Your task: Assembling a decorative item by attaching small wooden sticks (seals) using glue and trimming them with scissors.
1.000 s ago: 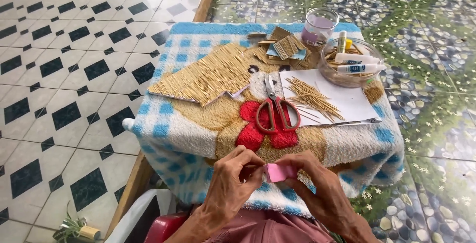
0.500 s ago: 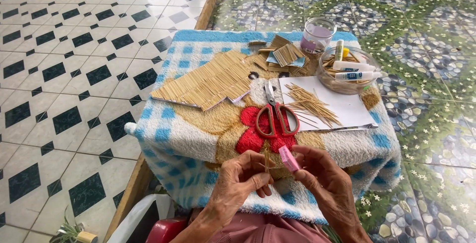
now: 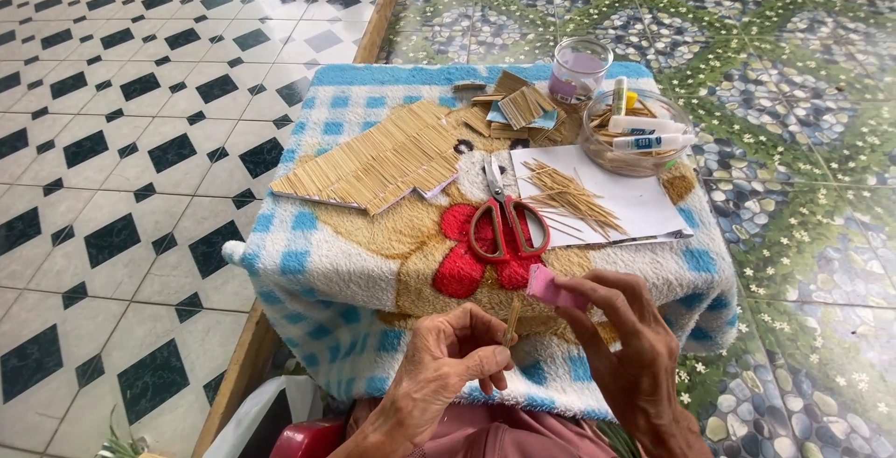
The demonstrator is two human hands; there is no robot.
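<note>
My left hand [image 3: 448,355] pinches a short wooden stick [image 3: 511,320] upright between thumb and fingers. Just to its right, my right hand [image 3: 625,346] holds a small pink block [image 3: 551,287] in its fingertips, a little above the stick's top. Both hands hover at the near edge of a small table covered with a blue, white and tan towel [image 3: 327,262]. Red-handled scissors [image 3: 505,224] lie on the towel just beyond my hands. To their right a loose pile of sticks [image 3: 569,198] rests on a white sheet of paper [image 3: 644,204].
A flat panel of glued sticks [image 3: 378,157] lies at the table's left. Smaller stick panels [image 3: 516,105], a glass jar [image 3: 578,70] and a clear bowl [image 3: 640,130] with glue tubes stand at the back. Patterned floor tiles surround the table.
My hands have come apart: the right lifted the pink block up and to the right, while the left now shows the stick upright. The view shifted slightly.
</note>
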